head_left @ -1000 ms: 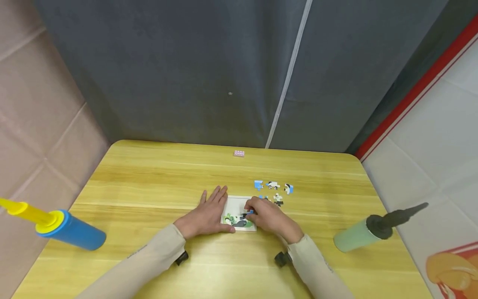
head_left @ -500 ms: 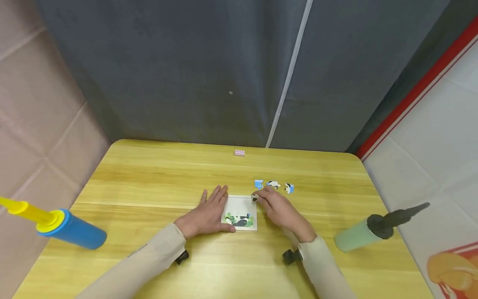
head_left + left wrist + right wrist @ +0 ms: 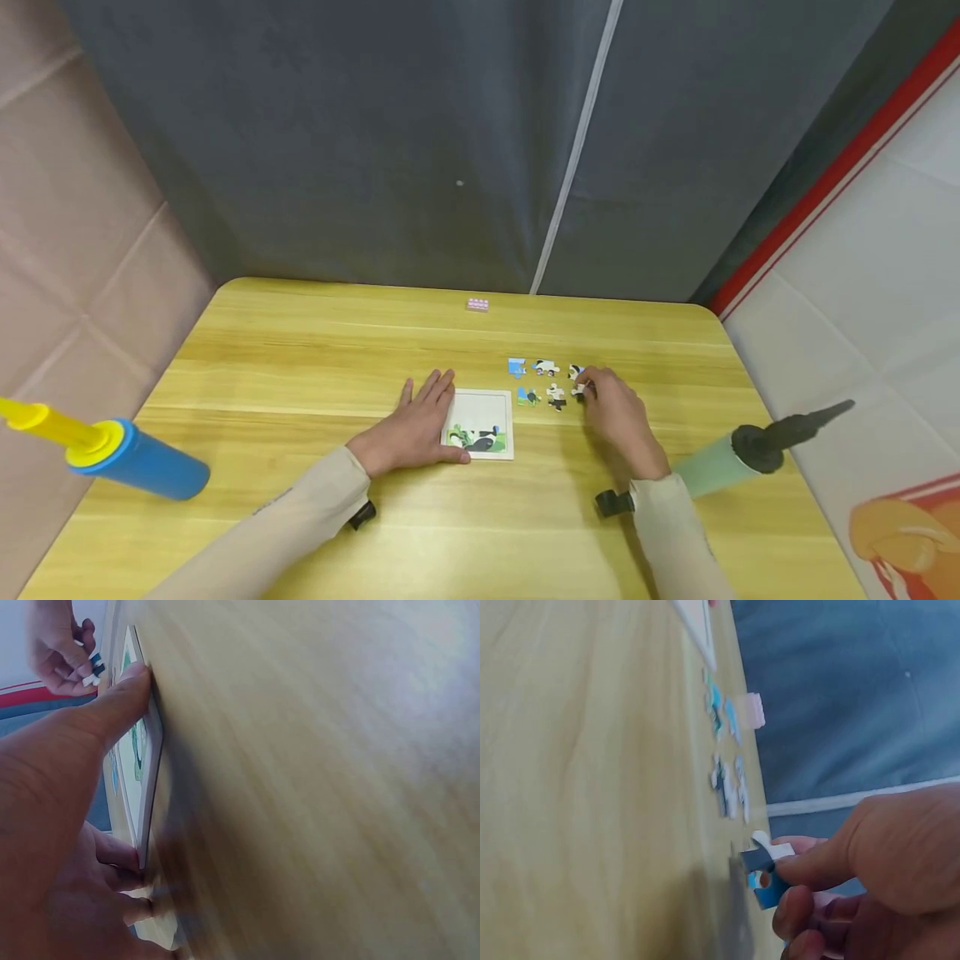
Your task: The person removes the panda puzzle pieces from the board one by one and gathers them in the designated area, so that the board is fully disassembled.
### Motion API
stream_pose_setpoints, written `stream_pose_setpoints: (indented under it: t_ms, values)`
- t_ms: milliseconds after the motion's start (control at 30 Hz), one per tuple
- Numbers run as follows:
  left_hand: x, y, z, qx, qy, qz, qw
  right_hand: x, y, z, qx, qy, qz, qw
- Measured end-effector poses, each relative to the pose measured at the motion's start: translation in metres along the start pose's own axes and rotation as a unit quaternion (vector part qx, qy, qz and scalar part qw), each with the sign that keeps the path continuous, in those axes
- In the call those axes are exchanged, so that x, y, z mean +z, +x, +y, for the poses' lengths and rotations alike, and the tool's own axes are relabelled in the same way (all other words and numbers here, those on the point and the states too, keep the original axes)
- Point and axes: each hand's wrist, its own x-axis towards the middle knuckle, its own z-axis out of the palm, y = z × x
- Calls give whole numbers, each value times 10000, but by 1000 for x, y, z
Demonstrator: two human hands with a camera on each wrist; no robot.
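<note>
Right hand pinching blue-and-white puzzle piece at far right of loose pieces; piece mostly hidden behind fingers in head view. Left hand flat, fingers straight, pressing left edge of puzzle board, thumb against near edge. Board picture too small to make out. No readable writing. Pink block far, blurred.

Puzzle board at the middle of the surface. Left hand touches the board's left edge; loose pieces lie right of and behind the board; right hand lies beyond them, pinching one piece.
</note>
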Motion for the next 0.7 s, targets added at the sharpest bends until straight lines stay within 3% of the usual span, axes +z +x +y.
stream_pose_setpoints:
  t_ms: [200, 400, 700]
  values:
    - [0, -1, 0, -4, -30, 2, 10000, 3, 0, 5, 266, -22, -173, 9995]
    - [0, 0, -1, 25, 3, -1, 10000, 8, 1, 8, 367, -24, 35, 9993]
    - [1, 0, -2, 41, -58, 73, 9999, 11, -4, -11, 93, 126, 303, 9994]
